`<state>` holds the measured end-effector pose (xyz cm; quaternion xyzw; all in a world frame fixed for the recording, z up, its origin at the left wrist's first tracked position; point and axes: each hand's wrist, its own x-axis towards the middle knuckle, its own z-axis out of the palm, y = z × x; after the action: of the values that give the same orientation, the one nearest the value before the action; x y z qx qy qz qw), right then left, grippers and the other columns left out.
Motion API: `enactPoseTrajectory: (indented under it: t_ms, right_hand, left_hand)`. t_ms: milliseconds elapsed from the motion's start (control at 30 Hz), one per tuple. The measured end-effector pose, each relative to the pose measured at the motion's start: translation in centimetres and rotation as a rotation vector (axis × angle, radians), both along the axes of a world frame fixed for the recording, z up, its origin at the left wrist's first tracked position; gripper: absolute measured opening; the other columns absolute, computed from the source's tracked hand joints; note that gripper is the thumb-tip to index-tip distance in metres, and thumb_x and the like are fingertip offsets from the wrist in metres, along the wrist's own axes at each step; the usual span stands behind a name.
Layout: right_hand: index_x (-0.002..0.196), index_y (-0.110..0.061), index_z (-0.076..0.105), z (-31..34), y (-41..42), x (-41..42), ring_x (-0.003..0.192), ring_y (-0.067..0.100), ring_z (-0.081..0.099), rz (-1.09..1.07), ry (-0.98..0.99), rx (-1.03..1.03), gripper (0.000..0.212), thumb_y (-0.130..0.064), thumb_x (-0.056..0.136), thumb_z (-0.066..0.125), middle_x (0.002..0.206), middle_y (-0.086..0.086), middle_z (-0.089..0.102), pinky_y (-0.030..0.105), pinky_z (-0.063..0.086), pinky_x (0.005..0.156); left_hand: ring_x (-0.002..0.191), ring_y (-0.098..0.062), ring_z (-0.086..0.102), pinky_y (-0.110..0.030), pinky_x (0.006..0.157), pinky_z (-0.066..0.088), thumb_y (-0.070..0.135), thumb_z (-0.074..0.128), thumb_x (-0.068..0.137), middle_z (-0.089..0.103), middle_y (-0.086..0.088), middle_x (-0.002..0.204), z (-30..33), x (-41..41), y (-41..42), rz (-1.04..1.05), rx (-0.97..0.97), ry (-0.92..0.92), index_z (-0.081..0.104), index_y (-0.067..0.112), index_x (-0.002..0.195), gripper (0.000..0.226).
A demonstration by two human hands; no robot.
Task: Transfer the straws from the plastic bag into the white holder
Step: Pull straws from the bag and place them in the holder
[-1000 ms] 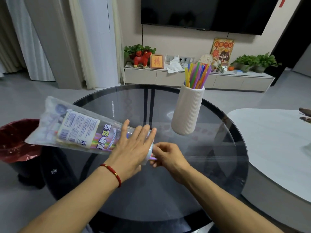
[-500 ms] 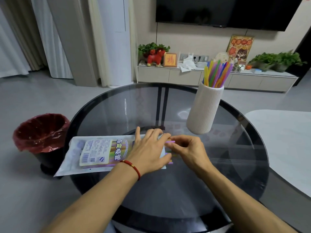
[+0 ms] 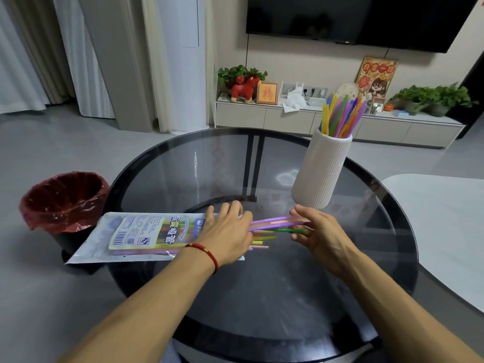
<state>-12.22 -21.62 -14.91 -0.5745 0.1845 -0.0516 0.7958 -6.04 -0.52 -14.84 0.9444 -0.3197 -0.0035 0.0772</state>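
Glass table (image 3: 199, 176), left hand (image 3: 227, 235) flat on plastic bag (image 3: 136, 235), right hand (image 3: 318, 235) grip clamped on straws (image 3: 272, 223).

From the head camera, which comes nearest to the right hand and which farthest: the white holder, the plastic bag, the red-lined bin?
1. White holder, just beyond the right hand.
2. Plastic bag, to its left, under the left hand.
3. Red-lined bin, far left on the floor.
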Motion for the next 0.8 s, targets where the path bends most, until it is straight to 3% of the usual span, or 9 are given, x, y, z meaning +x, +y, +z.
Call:
enactPoseTrajectory:
  t_ms: [100, 267, 433, 500, 567, 667, 733, 800]
  right_hand:
    - [0.099, -0.008, 0.069, 0.0, 1.5, 0.0, 0.059, 0.020, 0.068, 0.002, -0.025, -0.079, 0.017, -0.023, 0.095, 0.075, 0.084, 0.013, 0.076, 0.026, 0.052, 0.045]
    - [0.098, 0.012, 0.068, 0.8, 1.6, 0.2, 0.055, 0.018, 0.064, -0.040, -0.122, -0.199, 0.020, -0.005, 0.092, 0.075, 0.072, 0.017, 0.072, 0.022, 0.058, 0.052]
    - [0.083, -0.004, 0.070, 1.8, -1.0, 0.1, 0.048, 0.010, 0.059, -0.172, -0.188, 0.034, 0.009, -0.007, 0.090, 0.075, 0.064, 0.008, 0.067, 0.015, 0.047, 0.044]
    - [0.080, -0.013, 0.066, 1.7, -0.8, 0.0, 0.048, 0.009, 0.051, -0.139, -0.188, 0.140, 0.016, -0.021, 0.081, 0.080, 0.063, 0.003, 0.059, 0.016, 0.035, 0.038]
    - [0.090, -0.018, 0.062, 1.1, 0.8, -0.1, 0.046, 0.007, 0.039, -0.043, -0.156, 0.096, 0.028, -0.035, 0.077, 0.081, 0.061, -0.003, 0.047, 0.018, 0.022, 0.038]
    - [0.098, -0.004, 0.068, -0.1, 4.0, -0.3, 0.048, 0.012, 0.052, 0.083, -0.120, -0.156, 0.025, -0.026, 0.091, 0.076, 0.064, 0.006, 0.061, 0.021, 0.036, 0.040]
    - [0.093, 0.009, 0.070, -0.1, 4.6, 0.0, 0.051, 0.018, 0.060, 0.019, -0.112, -0.266, 0.020, -0.011, 0.096, 0.068, 0.067, 0.015, 0.066, 0.025, 0.047, 0.043]
    - [0.089, 0.013, 0.069, 0.8, 3.5, 0.2, 0.046, 0.018, 0.057, -0.104, -0.123, -0.344, 0.019, -0.004, 0.097, 0.062, 0.064, 0.016, 0.063, 0.026, 0.045, 0.039]
  left_hand:
    - [0.115, -0.027, 0.042, -0.060, 0.111, 0.026, 0.034, 0.036, 0.098, 0.042, -0.005, 0.124, 0.0, -0.2, -0.3, 0.000, -0.007, -0.033, 0.047, 0.018, 0.111, 0.023]
    - [0.111, -0.025, 0.043, -0.057, 0.109, 0.029, 0.038, 0.036, 0.098, 0.043, -0.003, 0.119, 0.1, -0.2, -0.3, -0.015, -0.041, -0.035, 0.046, 0.022, 0.107, 0.021]
    - [0.109, -0.025, 0.043, -0.059, 0.107, 0.030, 0.045, 0.034, 0.100, 0.042, -0.003, 0.119, 0.0, 0.2, 0.2, 0.036, 0.014, -0.015, 0.043, 0.023, 0.104, 0.024]
    - [0.112, -0.027, 0.043, -0.061, 0.109, 0.027, 0.043, 0.032, 0.102, 0.041, -0.004, 0.120, 0.0, 0.2, 0.1, 0.021, 0.030, -0.011, 0.044, 0.022, 0.106, 0.025]
    - [0.112, -0.027, 0.042, -0.063, 0.110, 0.025, 0.040, 0.032, 0.102, 0.041, -0.004, 0.120, 0.1, -0.2, -0.3, -0.017, 0.006, -0.037, 0.045, 0.021, 0.107, 0.024]
    - [0.117, -0.026, 0.040, -0.063, 0.111, 0.021, 0.036, 0.036, 0.099, 0.040, -0.003, 0.124, -0.1, -1.0, -1.0, -0.081, -0.022, -0.068, 0.046, 0.021, 0.114, 0.023]
    - [0.119, -0.025, 0.040, -0.061, 0.112, 0.021, 0.036, 0.039, 0.096, 0.040, -0.002, 0.126, -0.2, -1.0, -1.0, -0.083, -0.027, -0.053, 0.047, 0.020, 0.115, 0.026]
    - [0.118, -0.025, 0.040, -0.060, 0.112, 0.022, 0.039, 0.042, 0.094, 0.041, -0.001, 0.125, -0.3, -0.8, -0.6, -0.054, -0.038, -0.011, 0.049, 0.021, 0.112, 0.026]
